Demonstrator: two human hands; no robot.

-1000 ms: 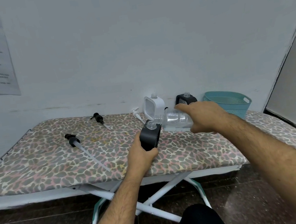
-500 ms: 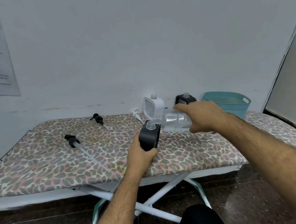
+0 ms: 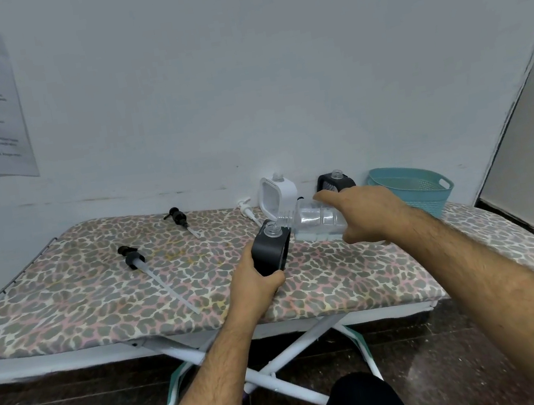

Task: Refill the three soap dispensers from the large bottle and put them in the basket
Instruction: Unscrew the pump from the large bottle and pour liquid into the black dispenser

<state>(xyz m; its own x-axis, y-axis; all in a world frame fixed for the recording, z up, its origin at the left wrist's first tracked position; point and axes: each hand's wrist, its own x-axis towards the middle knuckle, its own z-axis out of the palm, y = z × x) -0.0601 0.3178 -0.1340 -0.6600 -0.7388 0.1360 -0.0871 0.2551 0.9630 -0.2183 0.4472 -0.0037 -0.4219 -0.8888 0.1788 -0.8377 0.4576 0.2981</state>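
Fingers [image 3: 270,280] of the left hand [image 3: 257,285] clamp the black dispenser [image 3: 270,248] — right hand [image 3: 369,213] grips the clear bottle [image 3: 317,221], tipped mouth-to-neck over the ironing board [image 3: 82,299]

On the ironing board [image 3: 65,301], two pumps [image 3: 135,256] lie left of centre; two dispensers [image 3: 278,192] stand right of centre, with the basket [image 3: 410,187] further right.

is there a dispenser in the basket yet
No, the teal basket shows only its bare mesh wall, while the white dispenser and a black dispenser stand beside it on the board.
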